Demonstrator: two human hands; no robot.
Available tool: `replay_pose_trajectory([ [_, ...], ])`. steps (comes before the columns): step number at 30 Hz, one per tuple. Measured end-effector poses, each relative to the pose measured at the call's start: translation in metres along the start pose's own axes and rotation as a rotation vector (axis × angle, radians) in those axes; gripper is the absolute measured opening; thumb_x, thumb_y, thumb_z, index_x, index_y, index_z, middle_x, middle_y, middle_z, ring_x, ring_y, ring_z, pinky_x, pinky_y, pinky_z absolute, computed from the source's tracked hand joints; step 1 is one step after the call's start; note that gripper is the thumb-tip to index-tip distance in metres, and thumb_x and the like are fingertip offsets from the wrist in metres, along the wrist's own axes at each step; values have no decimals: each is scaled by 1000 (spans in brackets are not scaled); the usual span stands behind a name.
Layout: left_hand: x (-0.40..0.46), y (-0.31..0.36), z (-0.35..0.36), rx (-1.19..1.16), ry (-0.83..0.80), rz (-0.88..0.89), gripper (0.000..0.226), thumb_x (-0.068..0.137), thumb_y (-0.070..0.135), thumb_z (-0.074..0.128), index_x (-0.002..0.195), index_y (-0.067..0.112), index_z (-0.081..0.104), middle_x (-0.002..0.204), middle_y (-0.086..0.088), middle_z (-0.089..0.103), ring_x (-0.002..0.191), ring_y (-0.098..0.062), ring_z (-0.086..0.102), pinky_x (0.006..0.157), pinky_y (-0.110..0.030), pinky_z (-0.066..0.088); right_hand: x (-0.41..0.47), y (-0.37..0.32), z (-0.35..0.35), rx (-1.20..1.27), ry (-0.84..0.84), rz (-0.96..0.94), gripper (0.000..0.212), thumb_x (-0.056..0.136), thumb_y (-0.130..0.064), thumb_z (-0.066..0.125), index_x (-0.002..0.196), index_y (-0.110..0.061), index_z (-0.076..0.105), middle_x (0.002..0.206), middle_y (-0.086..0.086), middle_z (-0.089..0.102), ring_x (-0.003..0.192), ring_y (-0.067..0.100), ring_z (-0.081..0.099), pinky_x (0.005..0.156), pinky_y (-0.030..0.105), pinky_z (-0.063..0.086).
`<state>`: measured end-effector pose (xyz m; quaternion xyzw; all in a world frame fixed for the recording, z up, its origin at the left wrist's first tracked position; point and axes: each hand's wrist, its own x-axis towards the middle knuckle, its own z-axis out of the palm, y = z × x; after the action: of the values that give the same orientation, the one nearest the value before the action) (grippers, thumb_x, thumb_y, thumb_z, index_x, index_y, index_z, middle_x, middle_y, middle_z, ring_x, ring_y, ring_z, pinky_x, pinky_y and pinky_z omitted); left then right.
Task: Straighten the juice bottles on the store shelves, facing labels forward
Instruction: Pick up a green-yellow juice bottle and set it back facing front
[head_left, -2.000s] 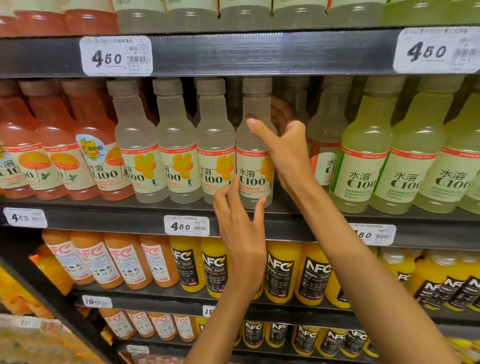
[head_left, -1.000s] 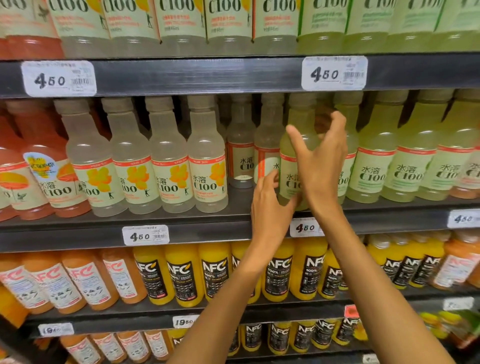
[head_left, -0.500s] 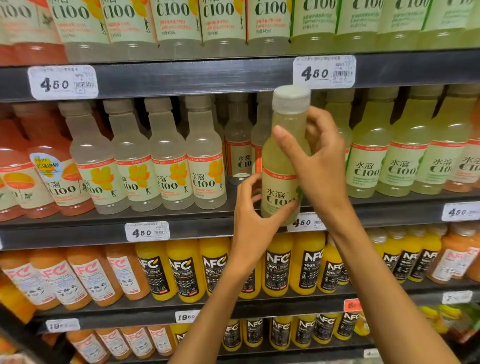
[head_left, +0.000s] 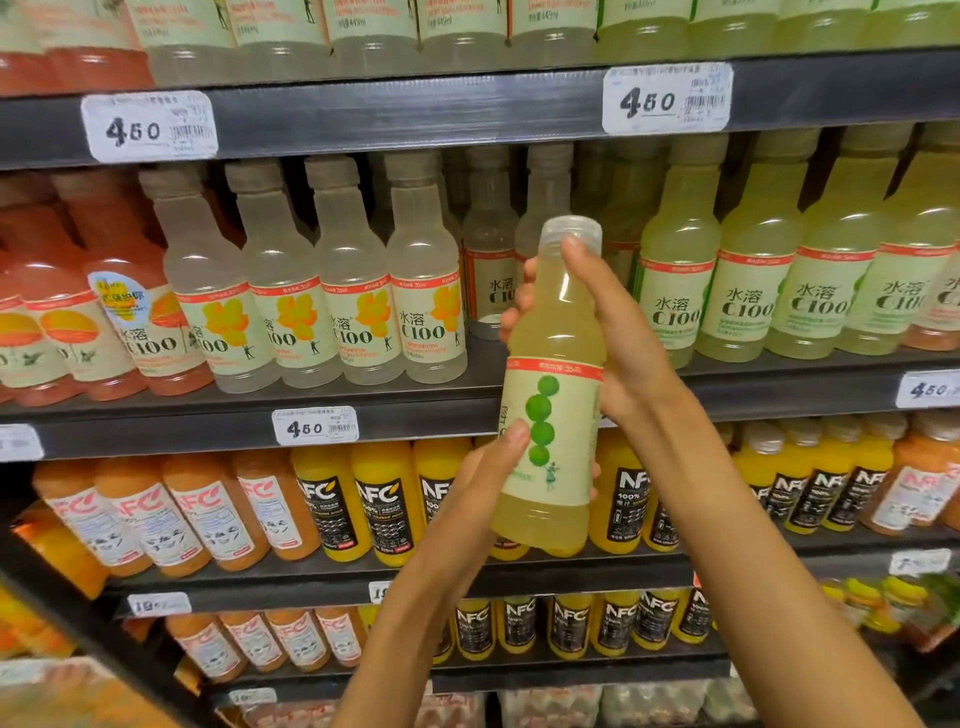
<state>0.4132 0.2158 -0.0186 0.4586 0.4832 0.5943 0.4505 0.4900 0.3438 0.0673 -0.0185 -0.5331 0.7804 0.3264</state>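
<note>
A pale green juice bottle is held upright in front of the middle shelf, off the shelf. Its label shows a column of green fruit, with the C100 lettering turned away to the left. My right hand grips its neck and shoulder, a finger reaching the cap. My left hand holds the lower label from the left, thumb on the front. Behind the bottle a gap opens in the front row, with two clear C100 bottles set further back.
Clear C100 bottles stand left of the gap, pale green C100 bottles to the right, pink ones at far left. Yellow NFC bottles fill the shelf below. Price tags line the shelf edges.
The pale green bottle has come further off the shelf, lower and toward me, and has been turned so the fruit picture faces me instead of the C100 lettering. Both hands still hold it.
</note>
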Motion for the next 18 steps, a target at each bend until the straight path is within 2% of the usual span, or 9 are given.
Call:
replay_pose_trajectory([
  [2, -3, 0, -2, 107, 84, 1, 58, 69, 81, 49, 112, 44, 62, 113, 14, 69, 108, -4, 63, 93, -31, 48, -1, -1, 2, -162, 46, -46, 28, 88, -39, 58, 96, -13, 62, 76, 4, 68, 76, 21, 67, 70, 31, 54],
  [4, -7, 1, 2, 87, 99, 25, 51, 68, 82, 46, 103, 50, 63, 106, 23, 69, 101, 5, 63, 82, -19, 49, -3, -1, 6, -304, 52, -66, 26, 87, -42, 59, 85, -19, 69, 77, 5, 70, 78, 21, 69, 69, 29, 56],
  [7, -10, -3, 7, -139, 37, 8, 64, 72, 82, 43, 110, 37, 67, 100, 1, 73, 91, -16, 70, 81, -34, 54, -6, -6, 9, -340, 24, 9, 35, 87, -51, 55, 82, -22, 72, 85, 8, 72, 88, 24, 70, 77, 32, 58],
  [9, -14, 1, 10, -408, -136, -30, 78, 78, 78, 42, 113, 12, 64, 89, -13, 69, 75, -26, 67, 69, -36, 55, -6, -10, 10, -191, -60, 89, 40, 89, -53, 50, 92, -19, 70, 89, 10, 70, 94, 27, 67, 84, 37, 56],
  [12, -15, 3, 11, -593, -285, -100, 79, 86, 72, 38, 119, 3, 58, 92, -15, 65, 76, -27, 65, 68, -39, 55, -5, -7, 17, 105, -140, 149, 49, 85, -54, 46, 101, -10, 59, 82, 9, 68, 83, 23, 67, 80, 37, 56],
  [13, -14, 1, 11, -553, -274, -106, 80, 85, 73, 37, 119, 4, 59, 94, -16, 66, 79, -27, 66, 71, -40, 55, -5, -4, 19, 163, -140, 125, 48, 85, -54, 46, 102, -10, 58, 77, 7, 66, 75, 21, 67, 77, 35, 56],
  [15, -13, -4, 7, -317, -99, -78, 80, 79, 78, 37, 121, 15, 62, 105, -11, 70, 95, -25, 67, 87, -44, 52, -7, -4, 20, 153, -120, 56, 44, 88, -51, 46, 103, -11, 56, 71, 4, 63, 66, 18, 65, 72, 33, 54],
  [17, -14, -1, 3, -74, 115, -35, 71, 73, 84, 37, 119, 37, 63, 117, 5, 68, 112, -14, 62, 102, -44, 42, -12, -8, 21, -26, -23, -20, 41, 91, -48, 47, 105, -11, 55, 72, 5, 63, 67, 19, 66, 65, 31, 55],
  [18, -13, 2, 2, -14, 155, -5, 69, 69, 86, 38, 114, 41, 65, 116, 13, 68, 113, -7, 61, 102, -39, 42, -14, -9, 22, -128, 54, -58, 40, 91, -47, 50, 107, -11, 55, 73, 6, 65, 69, 20, 67, 62, 29, 55],
])
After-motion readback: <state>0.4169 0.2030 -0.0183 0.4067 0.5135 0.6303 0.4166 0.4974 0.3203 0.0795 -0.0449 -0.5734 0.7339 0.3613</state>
